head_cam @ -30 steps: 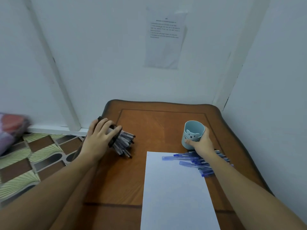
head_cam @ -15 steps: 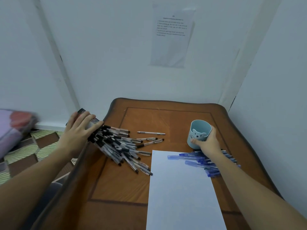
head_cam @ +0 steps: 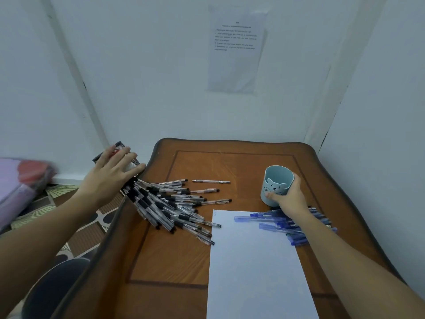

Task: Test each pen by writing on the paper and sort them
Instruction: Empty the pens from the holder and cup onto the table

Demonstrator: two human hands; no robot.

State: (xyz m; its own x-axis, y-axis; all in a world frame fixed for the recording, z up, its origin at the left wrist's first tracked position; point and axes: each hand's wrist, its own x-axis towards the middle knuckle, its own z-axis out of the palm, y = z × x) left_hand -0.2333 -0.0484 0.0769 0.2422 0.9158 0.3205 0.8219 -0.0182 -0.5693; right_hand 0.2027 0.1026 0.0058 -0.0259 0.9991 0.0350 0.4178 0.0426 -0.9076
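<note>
- Paper: white sheet lying flat on the wooden surface; all positions below are given from it.
- Left hand: far to the left of the paper and beyond it, at the surface's left edge. Its fingers are spread across the upper side of a black mesh holder and hold it tipped, mouth facing the paper; the thumb is hidden.
- Black pens: a fanned heap running from the holder's mouth to the paper's far left corner; the nearest tips touch or just overlap the paper's left edge.
- Lone pen: beyond the paper's far edge, lying apart from the heap.
- Right hand: just beyond the paper's far right corner, thumb and fingers curled round a pale blue cup with a bear face; the cup stands upright on the surface.
- Blue pens: a loose pile across the paper's far right corner, partly on the sheet, partly under the right forearm.
- Notice: printed sheet on the wall, well beyond the paper.
</note>
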